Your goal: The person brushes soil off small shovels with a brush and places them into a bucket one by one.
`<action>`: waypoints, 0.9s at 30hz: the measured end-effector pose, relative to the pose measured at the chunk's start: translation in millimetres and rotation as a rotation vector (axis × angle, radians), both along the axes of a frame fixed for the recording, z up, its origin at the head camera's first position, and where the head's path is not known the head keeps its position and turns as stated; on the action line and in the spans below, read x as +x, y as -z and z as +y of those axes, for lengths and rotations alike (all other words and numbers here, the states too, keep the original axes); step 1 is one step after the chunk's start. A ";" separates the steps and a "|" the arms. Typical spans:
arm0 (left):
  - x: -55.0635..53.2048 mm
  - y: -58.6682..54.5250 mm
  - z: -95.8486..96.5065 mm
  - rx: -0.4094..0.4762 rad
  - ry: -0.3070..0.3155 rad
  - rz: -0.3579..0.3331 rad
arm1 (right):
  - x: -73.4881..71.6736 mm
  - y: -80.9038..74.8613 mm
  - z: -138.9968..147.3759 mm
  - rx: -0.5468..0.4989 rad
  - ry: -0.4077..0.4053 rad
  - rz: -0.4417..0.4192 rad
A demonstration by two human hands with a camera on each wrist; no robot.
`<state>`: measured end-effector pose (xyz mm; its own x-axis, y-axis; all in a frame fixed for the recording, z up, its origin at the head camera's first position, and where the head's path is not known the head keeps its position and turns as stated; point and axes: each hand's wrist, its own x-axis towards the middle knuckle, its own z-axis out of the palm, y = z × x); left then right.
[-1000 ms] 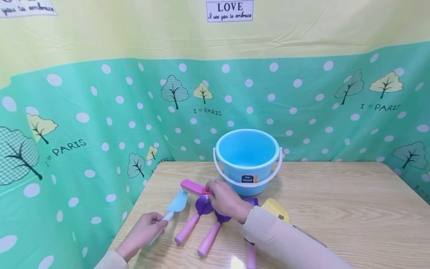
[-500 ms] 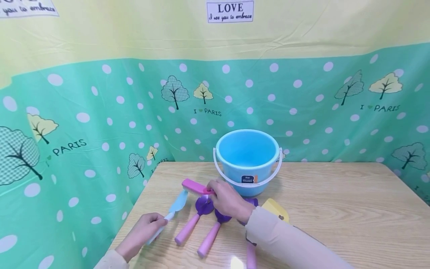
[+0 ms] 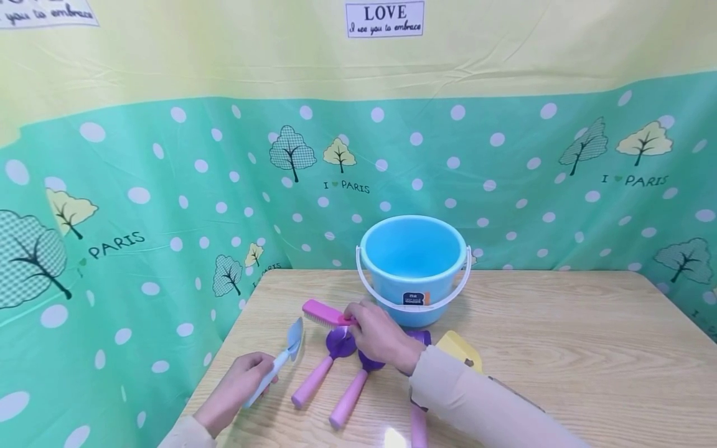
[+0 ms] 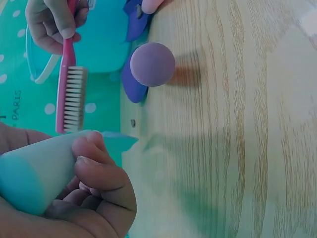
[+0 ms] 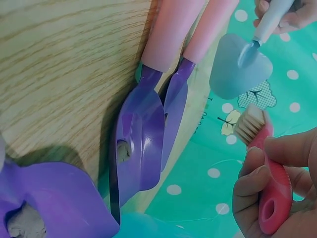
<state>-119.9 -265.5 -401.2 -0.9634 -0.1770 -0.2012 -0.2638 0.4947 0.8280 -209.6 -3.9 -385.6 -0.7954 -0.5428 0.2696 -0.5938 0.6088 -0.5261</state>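
My left hand (image 3: 238, 382) grips a light blue garden trowel (image 3: 294, 339) by its pale handle, blade raised and turned nearly edge-on in the head view. In the right wrist view, the broad blade (image 5: 235, 74) faces that camera. My right hand (image 3: 381, 333) pinches a pink brush (image 3: 322, 312) by its handle, with pale bristles (image 4: 75, 99) pointing down. The brush head is just beyond the trowel's tip, with a small gap in the head view. Two purple trowels with pink handles (image 3: 313, 381) (image 3: 350, 399) lie below the right hand, their blades partly hidden by it.
A light blue bucket (image 3: 414, 298) with a white handle stands behind the right hand. Another purple tool (image 3: 419, 336) and a yellow scoop (image 3: 460, 348) lie partly under the right sleeve. Grey lumps (image 5: 124, 150) sit on the purple blades. A patterned curtain (image 3: 403, 155) borders the wooden table (image 3: 588, 348).
The light blue trowel has turned in my left hand, from blade showing broad to nearly edge-on, and its tip has come away from the brush. My right hand has barely moved.
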 end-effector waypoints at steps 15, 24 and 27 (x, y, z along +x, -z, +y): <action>-0.5 2.6 0.9 0.065 0.063 0.012 | 5.3 0.3 -3.9 0.021 -0.003 -0.003; -0.6 3.0 0.9 0.041 0.071 0.037 | 9.9 -0.8 -6.8 0.004 -0.028 -0.027; -1.1 3.4 1.3 0.034 0.065 0.037 | 11.3 -0.5 -8.7 -0.001 -0.036 -0.038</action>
<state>-121.0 -264.1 -404.6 -0.9796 -0.1074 -0.1697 -0.2005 0.4814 0.8532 -198.3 -12.7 -385.1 -0.7853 -0.5706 0.2403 -0.5946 0.5868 -0.5496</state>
